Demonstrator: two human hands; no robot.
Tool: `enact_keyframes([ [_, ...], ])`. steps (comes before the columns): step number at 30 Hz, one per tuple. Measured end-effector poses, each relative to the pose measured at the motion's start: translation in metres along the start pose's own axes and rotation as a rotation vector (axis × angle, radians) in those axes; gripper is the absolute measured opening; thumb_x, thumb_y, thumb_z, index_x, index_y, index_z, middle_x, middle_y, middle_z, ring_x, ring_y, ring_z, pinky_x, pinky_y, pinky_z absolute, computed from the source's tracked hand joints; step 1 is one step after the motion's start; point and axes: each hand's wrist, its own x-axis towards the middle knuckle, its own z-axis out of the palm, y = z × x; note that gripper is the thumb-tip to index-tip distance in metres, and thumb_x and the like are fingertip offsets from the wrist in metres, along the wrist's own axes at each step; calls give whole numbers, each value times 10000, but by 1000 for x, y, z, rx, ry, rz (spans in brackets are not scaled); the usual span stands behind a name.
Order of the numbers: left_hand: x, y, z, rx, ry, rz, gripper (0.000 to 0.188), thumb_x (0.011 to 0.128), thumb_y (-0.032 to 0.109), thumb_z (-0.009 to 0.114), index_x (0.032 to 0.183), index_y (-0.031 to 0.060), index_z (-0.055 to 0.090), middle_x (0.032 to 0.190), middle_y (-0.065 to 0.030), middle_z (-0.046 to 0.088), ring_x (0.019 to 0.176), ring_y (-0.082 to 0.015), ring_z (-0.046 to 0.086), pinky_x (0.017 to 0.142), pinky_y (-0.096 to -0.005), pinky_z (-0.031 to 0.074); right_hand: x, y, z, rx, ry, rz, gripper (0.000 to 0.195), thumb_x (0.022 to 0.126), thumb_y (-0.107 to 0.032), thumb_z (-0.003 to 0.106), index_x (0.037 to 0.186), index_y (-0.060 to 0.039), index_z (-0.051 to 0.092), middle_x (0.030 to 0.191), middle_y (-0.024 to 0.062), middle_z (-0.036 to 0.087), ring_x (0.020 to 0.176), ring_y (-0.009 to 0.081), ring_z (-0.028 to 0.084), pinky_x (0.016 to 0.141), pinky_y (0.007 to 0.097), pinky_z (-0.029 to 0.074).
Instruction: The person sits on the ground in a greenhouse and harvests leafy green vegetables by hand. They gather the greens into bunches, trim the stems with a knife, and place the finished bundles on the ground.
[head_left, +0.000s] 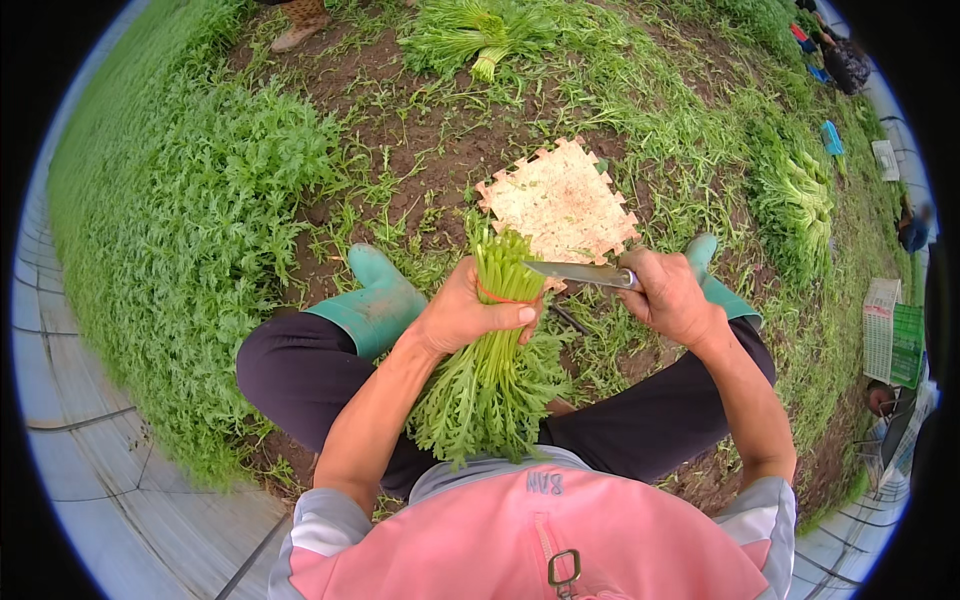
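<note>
My left hand (472, 311) grips a bunch of leafy greens (491, 397), its cut stems pointing away from me and its leaves hanging toward my lap. An orange-red band (495, 298) circles the stems just beyond my thumb. In my right hand (664, 296) is a knife (581, 273), held by its handle. The blade points left, and its tip meets the right side of the stems near their cut ends. Beyond the bunch, a pale foam mat tile (562, 196) with jigsaw edges lies on the soil, dirty and strewn with bits of leaf.
Uncut greens (195, 247) grow densely at left. Banded bunches (487, 37) lie ahead, and more cut greens (799, 202) lie at right. My green boots (382, 296) flank the mat. Crates (881, 330) stand far right; other people (844, 60) are at the upper right.
</note>
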Motion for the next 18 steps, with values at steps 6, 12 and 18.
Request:
enact_keyframes([
  [6, -4, -3, 12, 120, 114, 43, 247, 785, 12, 728, 1026, 9, 671, 858, -37, 685, 691, -102, 628, 609, -265, 527, 28, -37, -14, -72, -33, -213, 329, 735, -142, 747, 908, -73, 475, 717, 79, 533, 625, 285, 609, 507, 391, 474],
  [12, -8, 4, 25, 165, 140, -21, 266, 790, 33, 733, 1044, -12, 668, 844, -31, 679, 693, -94, 616, 613, -260, 518, 25, -38, -15, -96, -40, -209, 321, 744, -154, 739, 884, -78, 461, 713, 72, 530, 620, 282, 608, 501, 390, 478],
  [18, -10, 3, 30, 187, 170, -32, 285, 789, 44, 738, 1058, -11, 660, 837, -30, 677, 690, -97, 613, 617, -265, 518, 19, -29, -7, -57, -83, -153, 299, 770, -147, 716, 879, -72, 448, 717, 86, 544, 635, 306, 610, 513, 408, 484],
])
